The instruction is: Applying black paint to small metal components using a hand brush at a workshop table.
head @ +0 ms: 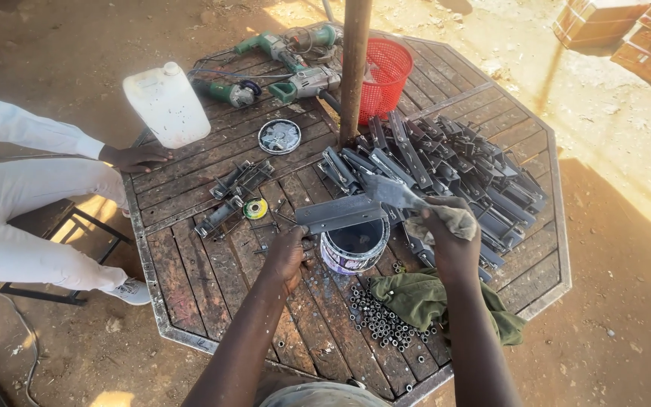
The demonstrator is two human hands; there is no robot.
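We look down on an octagonal wooden table [212,290] ringed around a wooden post [354,60]. Just in front of the post, the left hand [289,255] closes its fingers on the near end of a grey metal bracket [338,213], held flat over an open paint tin [356,244]. The right hand [446,230] clamps its fingers on a bunched grey rag [455,220] pressed to the bracket's far end.

To the right of the post lies a heap of dark metal brackets [453,169]; a red plastic basket [386,68] sits touching the post on that side. Left of the post we see green power tools [276,68], a white plastic jerrycan [166,104] and a round tin of small parts [279,136]. Nearer us than the paint tin lie a green cloth [423,298] and a scatter of metal nuts [382,322].

A second person in white clothing sits at the table's left edge, one hand [139,157] resting on the boards beside the jerrycan.
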